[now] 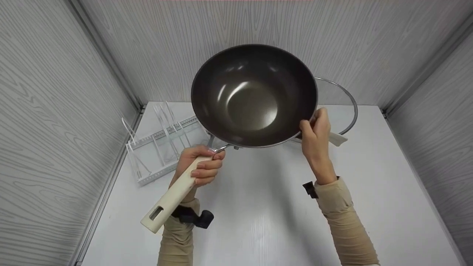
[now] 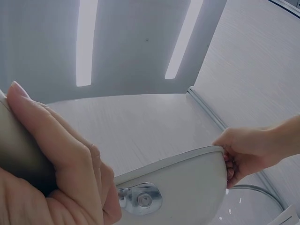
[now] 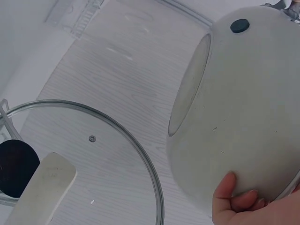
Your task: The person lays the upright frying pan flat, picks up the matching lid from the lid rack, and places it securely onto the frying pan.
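A wok [image 1: 255, 96] with a dark inside is held up above the table, its opening turned toward the head camera. My left hand [image 1: 201, 166] grips its cream handle [image 1: 173, 195] close to the metal joint. At the right side of the rim, my right hand [image 1: 317, 136] pinches the edge, thumb on the inner side. The right wrist view shows the pale outer wall [image 3: 248, 103] of the wok, with fingers [image 3: 227, 192] of the right hand against it. Behind the wok, partly hidden by it, is a glass lid [image 1: 355, 111] with a metal rim.
A white rack [image 1: 159, 173] with clear upright dividers stands on the table [image 1: 244, 221] at the left. Near the lid, a flat cream end piece [image 1: 338, 139] sticks out; in the right wrist view it lies beside a black round part [image 3: 18, 166]. Grey wood-grain walls [image 1: 162, 44] enclose the table.
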`<state>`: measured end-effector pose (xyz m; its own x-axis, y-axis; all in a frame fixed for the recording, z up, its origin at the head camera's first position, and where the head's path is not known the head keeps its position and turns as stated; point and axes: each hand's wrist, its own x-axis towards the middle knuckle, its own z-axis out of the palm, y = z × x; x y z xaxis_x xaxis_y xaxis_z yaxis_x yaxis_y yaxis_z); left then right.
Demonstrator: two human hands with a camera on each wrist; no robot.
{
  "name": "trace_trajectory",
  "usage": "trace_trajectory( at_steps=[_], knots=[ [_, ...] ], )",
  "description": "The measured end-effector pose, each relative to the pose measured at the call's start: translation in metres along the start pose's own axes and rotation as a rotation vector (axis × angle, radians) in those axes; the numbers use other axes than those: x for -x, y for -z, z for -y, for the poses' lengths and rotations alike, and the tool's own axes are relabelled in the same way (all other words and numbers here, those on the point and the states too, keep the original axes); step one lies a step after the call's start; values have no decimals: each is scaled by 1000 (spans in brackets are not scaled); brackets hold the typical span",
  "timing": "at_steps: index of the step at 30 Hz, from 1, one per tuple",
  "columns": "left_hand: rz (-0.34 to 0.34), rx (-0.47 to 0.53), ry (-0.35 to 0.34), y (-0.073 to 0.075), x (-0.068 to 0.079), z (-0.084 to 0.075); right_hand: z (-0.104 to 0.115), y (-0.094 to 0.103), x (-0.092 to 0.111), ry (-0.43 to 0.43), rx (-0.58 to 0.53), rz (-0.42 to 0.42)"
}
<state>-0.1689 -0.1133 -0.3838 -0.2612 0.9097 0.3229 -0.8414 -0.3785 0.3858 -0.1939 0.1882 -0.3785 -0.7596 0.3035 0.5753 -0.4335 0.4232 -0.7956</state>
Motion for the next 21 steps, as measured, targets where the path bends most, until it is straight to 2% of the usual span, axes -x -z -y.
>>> trace_trajectory(
  at_steps=[9, 15, 21],
  knots=[
    [16, 29, 14, -1, -3, 0, 4, 10, 17, -24, 14, -76],
    [13, 12, 40, 2, -3, 0, 8, 16, 33, -87, -21, -113],
    [5, 17, 77, 4, -3, 4, 29, 21, 49, -104, -54, -164]
  ],
)
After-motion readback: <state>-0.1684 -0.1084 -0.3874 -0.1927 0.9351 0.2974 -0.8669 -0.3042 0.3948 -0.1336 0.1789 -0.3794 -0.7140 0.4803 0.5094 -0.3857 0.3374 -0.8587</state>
